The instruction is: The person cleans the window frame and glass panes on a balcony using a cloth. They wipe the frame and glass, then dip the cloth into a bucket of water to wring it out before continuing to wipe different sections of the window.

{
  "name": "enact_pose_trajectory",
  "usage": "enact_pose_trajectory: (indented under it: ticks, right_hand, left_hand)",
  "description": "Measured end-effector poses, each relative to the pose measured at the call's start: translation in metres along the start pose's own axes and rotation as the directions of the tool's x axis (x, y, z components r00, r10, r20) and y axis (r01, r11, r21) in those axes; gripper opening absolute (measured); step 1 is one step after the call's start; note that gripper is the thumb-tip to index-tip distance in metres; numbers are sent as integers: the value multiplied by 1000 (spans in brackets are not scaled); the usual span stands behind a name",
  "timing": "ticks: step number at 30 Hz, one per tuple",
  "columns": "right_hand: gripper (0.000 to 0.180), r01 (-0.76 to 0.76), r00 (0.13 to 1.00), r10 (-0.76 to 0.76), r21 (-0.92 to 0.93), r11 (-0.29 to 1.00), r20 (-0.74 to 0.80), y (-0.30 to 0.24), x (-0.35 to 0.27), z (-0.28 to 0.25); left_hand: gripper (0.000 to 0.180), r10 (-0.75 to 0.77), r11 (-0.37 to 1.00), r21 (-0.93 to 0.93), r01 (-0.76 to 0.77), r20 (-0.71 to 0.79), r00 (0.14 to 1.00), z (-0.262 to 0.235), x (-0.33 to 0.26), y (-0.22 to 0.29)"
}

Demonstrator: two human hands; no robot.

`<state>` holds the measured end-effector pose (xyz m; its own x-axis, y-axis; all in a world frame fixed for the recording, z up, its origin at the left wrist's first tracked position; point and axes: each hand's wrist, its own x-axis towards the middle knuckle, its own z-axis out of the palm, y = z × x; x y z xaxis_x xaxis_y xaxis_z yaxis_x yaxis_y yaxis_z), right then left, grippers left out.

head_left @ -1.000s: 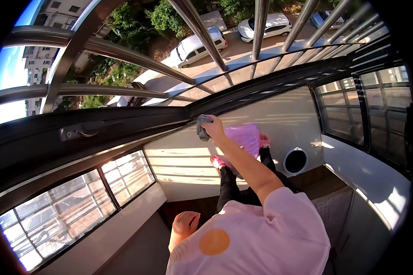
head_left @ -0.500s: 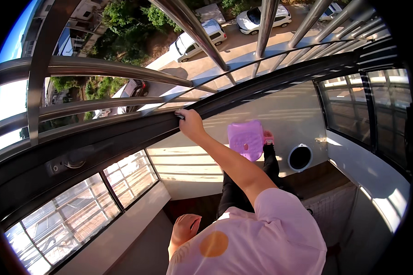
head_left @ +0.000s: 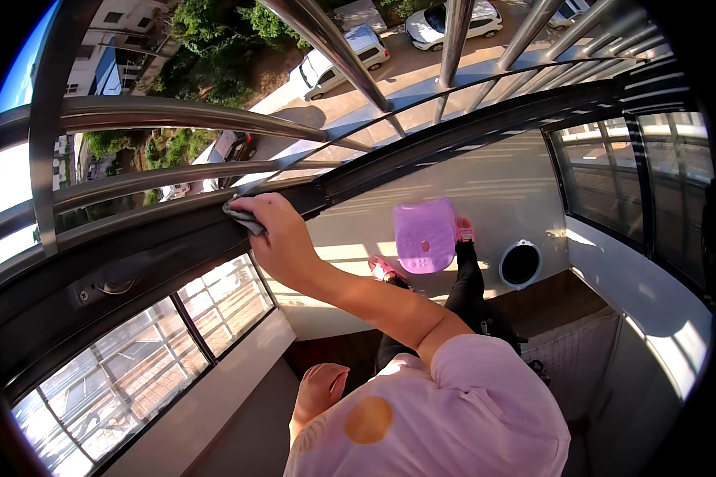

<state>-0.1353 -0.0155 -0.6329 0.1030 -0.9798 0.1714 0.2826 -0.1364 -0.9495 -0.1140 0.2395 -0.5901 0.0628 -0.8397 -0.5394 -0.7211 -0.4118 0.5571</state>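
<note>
My right hand [head_left: 277, 234] reaches across to the left with its fingers closed on a grey cloth [head_left: 245, 217]. The cloth is pressed against the dark window frame [head_left: 175, 242], just below the metal bars. Close to my body on the left, my left hand [head_left: 321, 385] hangs loosely curled, touching nothing I can see. No object shows in its fingers.
Shiny metal bars [head_left: 191, 115] run outside the frame, with parked cars [head_left: 342, 60] far below. On the pale floor are a purple plastic stool [head_left: 423, 238] beside my feet and a round dark-centred container [head_left: 520, 265]. Glass windows [head_left: 605, 171] stand at right.
My right hand has slid left along the dark frame with the cloth. A pink shoe now shows left of the stool. My left hand has barely moved.
</note>
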Motion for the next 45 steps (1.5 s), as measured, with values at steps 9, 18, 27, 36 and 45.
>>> enact_pose_trajectory:
  ticks: [9, 18, 27, 36, 45]
  right_hand:
    - [44, 101, 989, -119, -190, 977, -88, 56, -11, -1]
    - [35, -330, 944, 317, -317, 889, -92, 169, -26, -46]
    - [15, -825, 314, 875, 562, 60, 368, 118, -73, -126]
    - [21, -968, 251, 922, 92, 234, 295, 78, -83, -159]
    - [18, -946, 294, 935, 199, 256, 197, 49, -86, -206]
  left_hand:
    - [9, -2, 996, 84, 3, -6, 1000, -4, 5, 6]
    - [9, 66, 989, 129, -68, 16, 998, -10, 29, 34]
    - [19, 499, 822, 545, -163, -553, 668, -114, 29, 83]
    - [23, 719, 20, 921, 389, -284, 635, -219, 52, 189]
    - [23, 564, -30, 984, 174, -127, 816, -237, 70, 204]
